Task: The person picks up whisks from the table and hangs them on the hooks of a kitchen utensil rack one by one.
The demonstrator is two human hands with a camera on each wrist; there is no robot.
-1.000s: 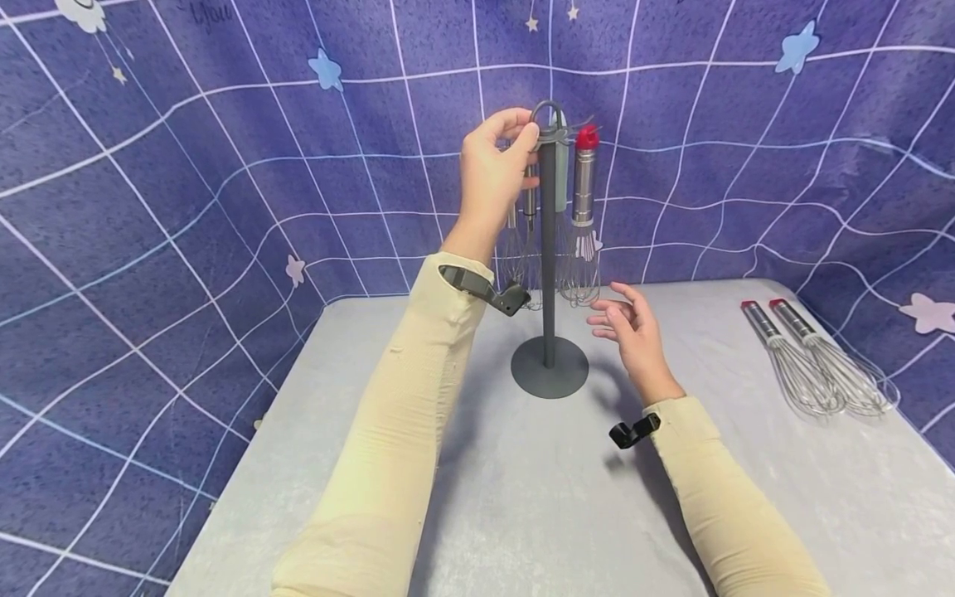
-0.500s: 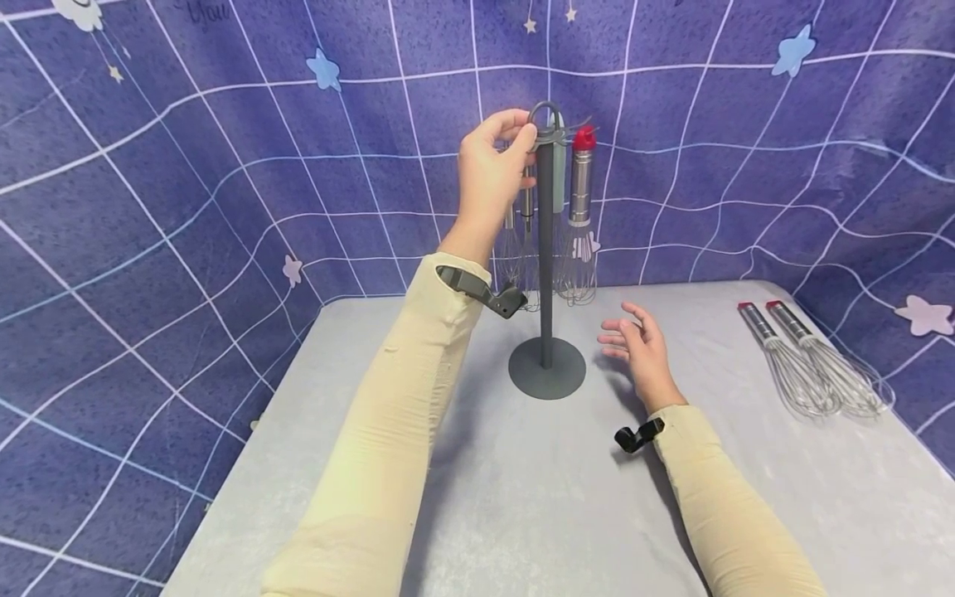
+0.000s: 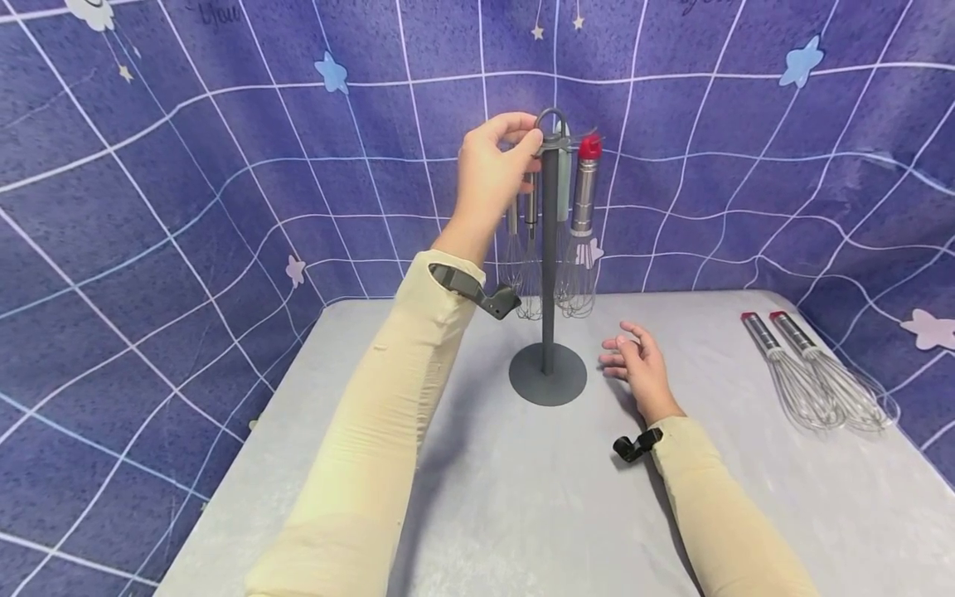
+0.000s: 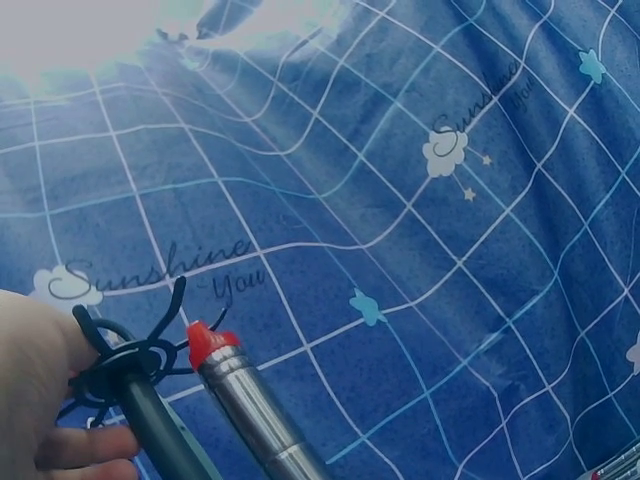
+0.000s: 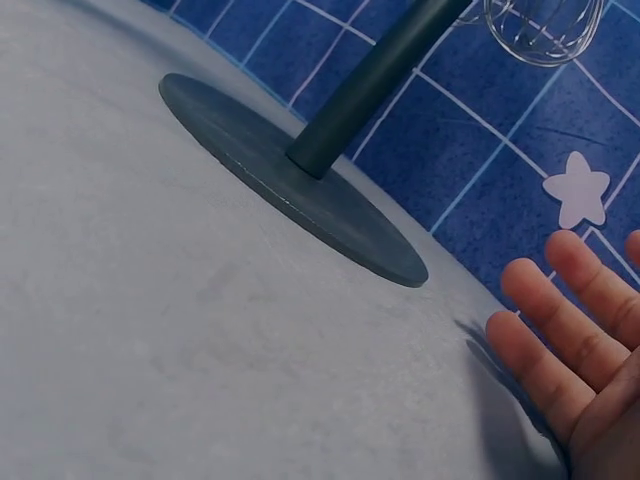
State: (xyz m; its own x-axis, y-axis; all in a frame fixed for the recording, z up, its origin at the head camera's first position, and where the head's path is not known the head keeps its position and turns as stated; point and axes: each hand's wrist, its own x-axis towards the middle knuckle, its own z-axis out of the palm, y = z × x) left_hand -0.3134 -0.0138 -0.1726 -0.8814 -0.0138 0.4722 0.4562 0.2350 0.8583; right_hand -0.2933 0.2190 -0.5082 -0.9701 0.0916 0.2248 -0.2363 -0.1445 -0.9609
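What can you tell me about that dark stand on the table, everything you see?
The stand is dark grey and smooth-looking, perhaps coated metal. It has a flat round base, a slim straight post and, at the top, a loop and thin hooks spreading outward. It stands upright on the pale tabletop. Whisks, one red-capped, hang around its top, which the left hand holds. The right hand is apart from it.

The bare left hand [image 3: 488, 174] is hiding the upper ends of two slim steel-handled wire whisks [image 3: 531, 209]; the right wrist view is cropping the bare right hand [image 5: 605, 410] and the round-based dark-grey stand [image 5: 372, 88].
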